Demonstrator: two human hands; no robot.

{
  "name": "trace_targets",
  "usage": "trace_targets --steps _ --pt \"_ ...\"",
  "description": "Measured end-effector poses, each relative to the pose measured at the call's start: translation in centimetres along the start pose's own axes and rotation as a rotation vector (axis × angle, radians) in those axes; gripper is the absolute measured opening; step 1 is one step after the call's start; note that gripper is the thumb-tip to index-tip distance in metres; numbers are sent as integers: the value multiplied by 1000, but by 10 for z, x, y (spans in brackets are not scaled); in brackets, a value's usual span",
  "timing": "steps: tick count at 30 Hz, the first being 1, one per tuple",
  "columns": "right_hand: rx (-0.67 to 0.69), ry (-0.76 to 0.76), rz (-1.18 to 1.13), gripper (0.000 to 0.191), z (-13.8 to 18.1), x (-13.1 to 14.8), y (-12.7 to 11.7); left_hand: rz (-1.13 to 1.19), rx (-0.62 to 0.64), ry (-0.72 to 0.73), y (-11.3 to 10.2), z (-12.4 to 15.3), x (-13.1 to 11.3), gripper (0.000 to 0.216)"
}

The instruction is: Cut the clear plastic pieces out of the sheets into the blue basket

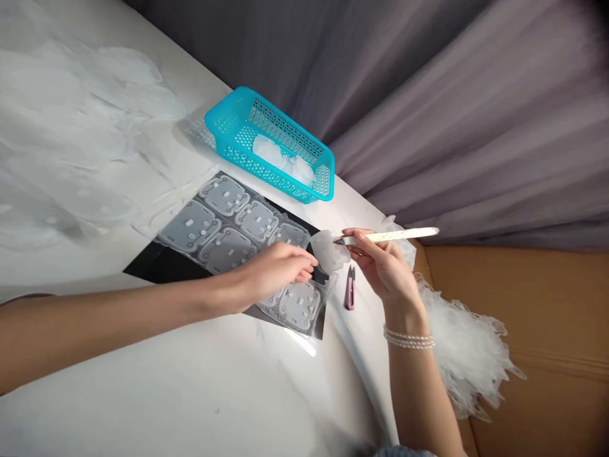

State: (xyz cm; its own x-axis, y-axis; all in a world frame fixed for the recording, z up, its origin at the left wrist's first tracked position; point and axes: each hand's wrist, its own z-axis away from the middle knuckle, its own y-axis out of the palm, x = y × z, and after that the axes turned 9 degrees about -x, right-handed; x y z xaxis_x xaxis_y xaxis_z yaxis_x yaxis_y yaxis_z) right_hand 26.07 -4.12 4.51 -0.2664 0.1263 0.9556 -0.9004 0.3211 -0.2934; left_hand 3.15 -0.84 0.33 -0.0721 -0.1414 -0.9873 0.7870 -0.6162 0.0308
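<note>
My left hand pinches a small translucent white piece just above a clear sheet of moulded silicone parts that lies on a black mat. My right hand grips a slim white knife-like tool, with its dark tip touching the piece. A bead bracelet circles my right wrist. Small pink thread snips lie on the white table between my hands.
A turquoise plastic basket holding pale translucent pieces stands at the table's far edge. Clear film scraps cover the table's left side. A heap of white trimmings lies in a brown cardboard box on the right. Grey curtains hang behind.
</note>
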Motion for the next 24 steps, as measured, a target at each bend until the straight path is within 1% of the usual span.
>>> trace_targets --steps 2,4,6,8,10,12,13,14,15,18,20,22,24 --pt "6 6 -24 20 2 1 1 197 67 -128 2 -9 2 48" --pt "7 6 -42 20 3 1 3 299 92 -232 6 -16 5 57" --pt "12 7 -52 19 6 1 5 364 97 -288 10 -19 6 62" --pt "17 6 -59 19 13 1 7 445 105 -299 12 -20 6 64" --pt "82 36 -13 22 23 2 6 541 108 -311 12 -20 3 64" --pt "201 75 80 27 34 4 3 619 91 -350 11 -18 2 66" --pt "249 80 113 28 39 5 1 642 81 -375 10 -17 1 68" --pt "267 68 119 28 43 5 -2 657 74 -397 10 -16 2 70" --pt "246 39 95 26 45 5 -4 675 72 -414 9 -16 3 71" --pt "71 -49 -23 22 42 0 -11 773 88 -446 9 -16 7 70" --pt "-12 -42 -54 20 38 -5 -14 834 90 -464 10 -17 9 68" --pt "-29 -3 -52 21 34 -11 -16 865 73 -492 10 -19 10 65" --pt "-10 36 -58 22 31 -16 -18 891 43 -521 10 -20 10 61"
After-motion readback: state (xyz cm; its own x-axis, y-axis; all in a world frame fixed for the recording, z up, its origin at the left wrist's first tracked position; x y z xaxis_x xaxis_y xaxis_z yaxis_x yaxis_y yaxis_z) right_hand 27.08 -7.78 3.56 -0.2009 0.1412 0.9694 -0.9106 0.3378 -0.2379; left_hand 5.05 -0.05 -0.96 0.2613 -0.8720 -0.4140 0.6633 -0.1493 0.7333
